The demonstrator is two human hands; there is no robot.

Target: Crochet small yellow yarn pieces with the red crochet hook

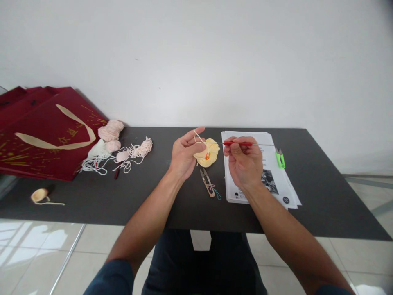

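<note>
My left hand [186,153] is closed on a small cream crochet piece [201,151], with a strand of yarn looped over its raised index finger. In my right hand [244,162] is a crochet hook [242,144] with a red handle, held level in a pinch. Its thin metal shaft reaches left to the crochet piece; the tip is too small to make out there. Behind and beside the left fingers lies a ball of yellow yarn [212,153] with an orange mark. Below it, thread snips [208,183] rest on the dark table [147,196].
Printed sheets [235,180] lie under my right hand, with green-handled snips [280,158] at their right edge. Pink and white yarn [111,131] sits tangled at left beside dark red gift bags [52,139]. A cream cup-shaped crochet piece [39,196] lies near the front left edge.
</note>
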